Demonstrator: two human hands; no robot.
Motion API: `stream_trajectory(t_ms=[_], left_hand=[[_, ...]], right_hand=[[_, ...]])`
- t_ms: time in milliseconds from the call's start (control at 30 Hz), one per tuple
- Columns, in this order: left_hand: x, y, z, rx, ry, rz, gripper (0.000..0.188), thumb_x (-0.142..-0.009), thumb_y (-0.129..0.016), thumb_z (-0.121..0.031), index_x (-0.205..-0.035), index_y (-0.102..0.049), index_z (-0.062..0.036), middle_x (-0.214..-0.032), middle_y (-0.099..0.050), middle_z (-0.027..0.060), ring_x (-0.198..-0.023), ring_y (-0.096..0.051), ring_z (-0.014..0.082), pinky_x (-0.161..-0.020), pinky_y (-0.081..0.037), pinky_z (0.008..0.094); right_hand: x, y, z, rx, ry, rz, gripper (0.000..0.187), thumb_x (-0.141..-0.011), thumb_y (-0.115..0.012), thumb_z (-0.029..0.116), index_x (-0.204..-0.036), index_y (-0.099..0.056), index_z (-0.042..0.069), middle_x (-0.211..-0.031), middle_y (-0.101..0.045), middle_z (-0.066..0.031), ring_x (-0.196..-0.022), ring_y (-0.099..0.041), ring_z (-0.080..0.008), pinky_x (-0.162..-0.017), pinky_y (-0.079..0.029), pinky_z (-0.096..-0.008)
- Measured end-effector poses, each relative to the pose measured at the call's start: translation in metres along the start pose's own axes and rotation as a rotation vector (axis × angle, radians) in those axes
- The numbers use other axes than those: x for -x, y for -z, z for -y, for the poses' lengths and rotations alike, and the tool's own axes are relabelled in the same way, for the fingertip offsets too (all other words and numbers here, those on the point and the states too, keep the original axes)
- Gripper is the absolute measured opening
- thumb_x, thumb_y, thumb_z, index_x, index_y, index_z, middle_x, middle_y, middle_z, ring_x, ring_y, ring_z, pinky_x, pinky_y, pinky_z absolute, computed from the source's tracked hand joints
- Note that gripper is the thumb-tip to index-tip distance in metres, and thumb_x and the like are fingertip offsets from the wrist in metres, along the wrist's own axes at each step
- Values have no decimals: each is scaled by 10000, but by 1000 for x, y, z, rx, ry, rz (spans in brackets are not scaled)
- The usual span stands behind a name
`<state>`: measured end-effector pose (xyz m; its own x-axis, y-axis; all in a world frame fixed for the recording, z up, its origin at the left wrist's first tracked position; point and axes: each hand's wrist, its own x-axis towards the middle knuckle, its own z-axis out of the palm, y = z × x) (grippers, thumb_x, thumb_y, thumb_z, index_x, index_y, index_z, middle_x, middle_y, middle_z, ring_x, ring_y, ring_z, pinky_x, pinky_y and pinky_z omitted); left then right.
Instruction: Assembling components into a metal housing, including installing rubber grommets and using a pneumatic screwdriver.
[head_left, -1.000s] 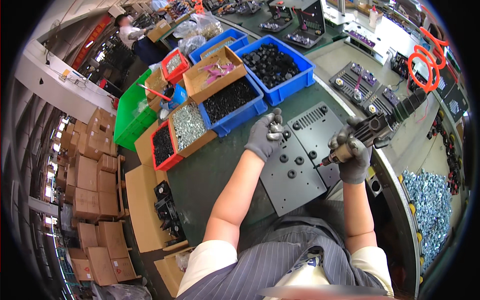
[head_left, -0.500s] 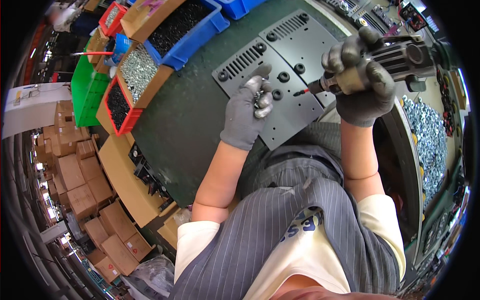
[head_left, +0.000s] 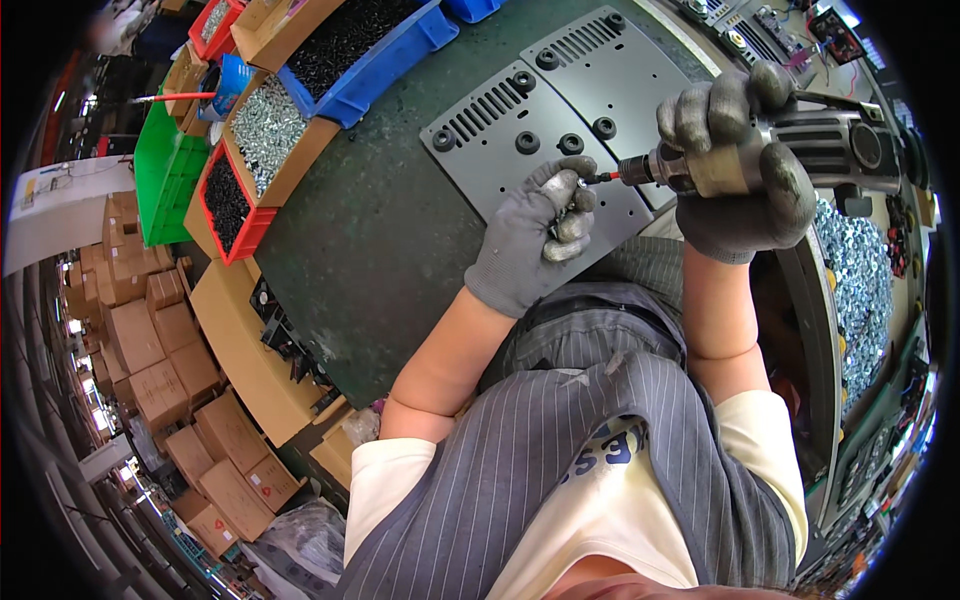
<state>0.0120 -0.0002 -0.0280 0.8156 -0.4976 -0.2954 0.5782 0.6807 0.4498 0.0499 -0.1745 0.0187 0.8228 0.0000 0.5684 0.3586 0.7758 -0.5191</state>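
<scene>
Item: power screwdriver [head_left: 815, 145], dark body, tan collar, red-and-black bit [head_left: 607, 177]. Location: right hand [head_left: 760, 200], above the near edge of two grey metal plates [head_left: 500, 165] laid on the green surface [head_left: 380, 220]. Right fingers wrapped closed around the collar. Orientation: long axis nearly level across the view, bit pointing left and slightly toward the wearer, rear end right.

Left hand [head_left: 530, 235]: gloved, fingers curled closed on small shiny metal pieces [head_left: 583, 184], too small to identify; fingertips at the bit's end.

Change: half a second ago, left fingertips stood apart from the bit; now they meet its tip.
</scene>
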Motion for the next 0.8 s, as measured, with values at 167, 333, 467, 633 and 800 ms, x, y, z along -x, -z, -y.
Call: stream_trajectory(t_ms=[167, 333, 467, 633, 800], left_hand=[[-4, 6, 4, 241, 119, 78, 234, -952, -426, -146, -1137, -474, -9, -830, -505, 53, -578, -389, 70, -425, -338, 149], [-11, -4, 0, 57, 224, 82, 215, -953, -413, -143, -1093, -508, -9, -784, -513, 40, -543, -377, 52, -400, -324, 141], [-14, -23, -3, -47, 282, 119, 256, -940, -467, -211, -1079, -531, -5, -756, -512, 17, -534, -382, 40, -390, -306, 144], [-54, -28, -18, -1848, -492, -118, 315, -811, -636, -330, -992, -633, -71, -736, -564, 43, -609, -529, 131, -539, -439, 289], [-90, -24, -22, -2195, -360, -178, 275, -772, -665, -328, -970, -663, -138, -780, -616, 88, -744, -601, 260, -641, -466, 366]], right_hand=[[2, 12, 3, 9, -3, 111, 485, -760, -558, 220, -1213, -427, 105, -854, -475, -46, -730, -499, -188, -681, -397, -342], [-2, 29, 16, -126, -30, 296, 506, -785, -557, 187, -1267, -421, 118, -914, -551, -51, -751, -554, -173, -690, -447, -340], [4, 28, 22, -148, 11, -216, 514, -759, -570, 291, -1171, -444, 11, -790, -420, -5, -671, -419, -107, -626, -351, -252], [9, 79, 54, -250, -6, -246, 414, -799, -502, 282, -1118, -500, 18, -879, -551, -86, -790, -518, -223, -703, -426, -337], [11, 91, 74, 83, 58, -396, 428, -792, -514, 255, -1128, -500, -11, -865, -557, -114, -803, -525, -253, -726, -436, -366]])
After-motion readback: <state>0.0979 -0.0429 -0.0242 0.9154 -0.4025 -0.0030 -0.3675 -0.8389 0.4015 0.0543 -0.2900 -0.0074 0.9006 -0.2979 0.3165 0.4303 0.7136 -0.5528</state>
